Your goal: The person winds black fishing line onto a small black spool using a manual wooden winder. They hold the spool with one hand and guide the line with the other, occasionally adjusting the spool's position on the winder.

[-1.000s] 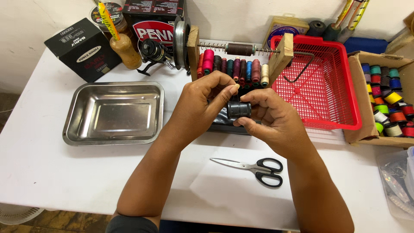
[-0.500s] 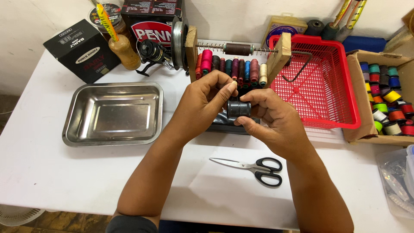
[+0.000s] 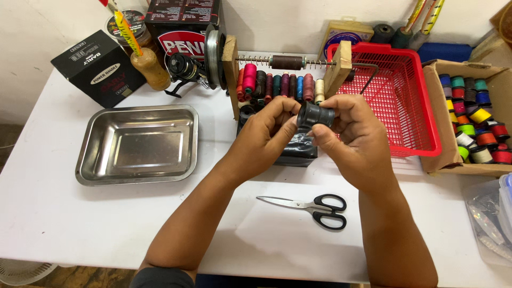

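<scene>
Hands raised above worktop (image 3: 64,213): right hand (image 3: 354,141) clamped on dark spool (image 3: 316,114), left hand (image 3: 266,136) pinching at its near end. Spool held before rack (image 3: 282,80), not yet mounted. Scissors (image 3: 309,205) untouched; tray (image 3: 137,143) and red basket (image 3: 405,101) bare.

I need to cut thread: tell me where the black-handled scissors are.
The black-handled steel scissors lie flat on the white table, near its front edge, between the person's forearms, blades pointing left, below the hands.
</scene>
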